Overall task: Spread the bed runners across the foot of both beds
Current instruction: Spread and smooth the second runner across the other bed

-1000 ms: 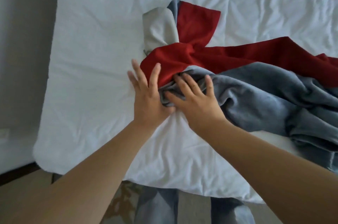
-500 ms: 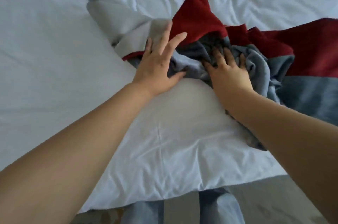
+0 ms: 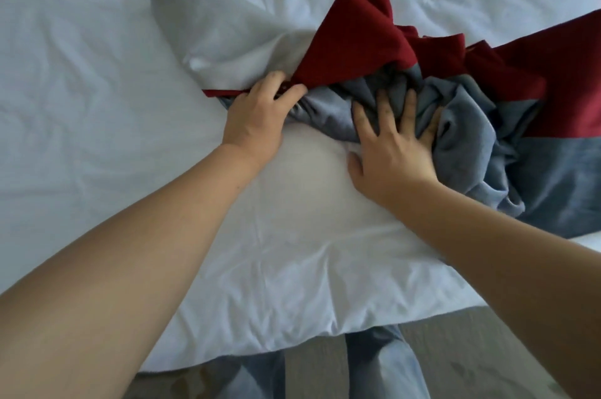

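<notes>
One bed runner (image 3: 374,37), banded dark red, blue-grey and pale grey, lies bunched toward the right of the near edge of one white-sheeted bed (image 3: 97,105). Two bare hands are on it: one left hand (image 3: 257,118) and one right hand (image 3: 390,144). Two legs (image 3: 383,363) in blue denim show past that near edge.

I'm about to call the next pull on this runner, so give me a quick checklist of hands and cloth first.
1. Left hand grips the bed runner: ok, at its near edge.
2. Right hand has a hold: not ok, fingers lie spread on the bunched cloth.
3. Runner lies flat: not ok, bunched and twisted.
4. Runner's right end on the bed: cannot tell, it leaves the frame.
</notes>
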`<state>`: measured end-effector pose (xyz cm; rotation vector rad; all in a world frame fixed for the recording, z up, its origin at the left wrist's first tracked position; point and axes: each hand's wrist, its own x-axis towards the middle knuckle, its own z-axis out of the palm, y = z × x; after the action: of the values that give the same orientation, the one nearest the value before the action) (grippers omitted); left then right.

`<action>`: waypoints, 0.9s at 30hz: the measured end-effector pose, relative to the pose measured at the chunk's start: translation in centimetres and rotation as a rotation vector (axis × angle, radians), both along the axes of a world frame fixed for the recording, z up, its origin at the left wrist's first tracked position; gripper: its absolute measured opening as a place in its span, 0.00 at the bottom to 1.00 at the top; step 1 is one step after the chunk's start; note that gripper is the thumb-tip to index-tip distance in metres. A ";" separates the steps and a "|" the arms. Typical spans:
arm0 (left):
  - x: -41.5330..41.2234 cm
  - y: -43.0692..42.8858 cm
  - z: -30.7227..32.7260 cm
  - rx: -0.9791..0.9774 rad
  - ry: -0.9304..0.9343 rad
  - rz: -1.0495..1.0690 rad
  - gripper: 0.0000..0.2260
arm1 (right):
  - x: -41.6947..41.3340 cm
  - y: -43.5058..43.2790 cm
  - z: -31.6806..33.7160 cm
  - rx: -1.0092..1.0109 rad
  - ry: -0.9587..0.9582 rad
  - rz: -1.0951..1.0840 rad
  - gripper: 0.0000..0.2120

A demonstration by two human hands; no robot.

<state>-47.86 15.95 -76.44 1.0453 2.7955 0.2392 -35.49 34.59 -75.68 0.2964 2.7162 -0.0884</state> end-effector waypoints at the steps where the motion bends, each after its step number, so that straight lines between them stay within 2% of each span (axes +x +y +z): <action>1: -0.4 -0.8 0.4 -0.014 -0.001 0.015 0.23 | 0.0 -0.5 0.3 0.017 0.008 0.049 0.33; 4: -1.2 -4.6 0.9 -0.122 0.046 0.055 0.22 | -1.3 -2.6 1.0 0.057 0.068 0.178 0.26; 7: -1.8 -9.7 1.4 -0.133 0.067 0.114 0.28 | -3.5 -5.9 1.9 0.055 0.151 0.345 0.23; 11: -0.3 -20.3 1.8 -0.128 0.168 0.137 0.21 | -5.4 -12.7 2.1 -0.145 0.061 0.556 0.32; 15: 4.9 -32.3 2.5 -0.201 0.293 0.163 0.22 | -4.0 -21.5 1.7 -0.279 -0.083 0.726 0.40; 19: 12.8 -42.5 2.4 -0.314 0.182 0.346 0.30 | -1.1 -29.9 1.7 -0.402 -0.229 0.899 0.38; 22: 19.1 -46.3 2.6 -0.361 0.075 0.464 0.38 | 0.8 -34.4 2.3 -0.375 -0.358 0.969 0.40; 25: 23.4 -46.7 2.5 -0.291 -0.067 0.505 0.43 | 1.5 -37.1 3.5 -0.314 -0.416 1.012 0.41; 27: 24.3 -46.9 2.6 -0.199 -0.143 0.522 0.44 | 0.9 -38.4 4.5 -0.384 -0.373 0.990 0.33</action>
<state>-23.54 -30.96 -73.83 0.2329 2.8303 0.0819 -34.57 -3.86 -71.21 -1.0181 2.1249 -0.2303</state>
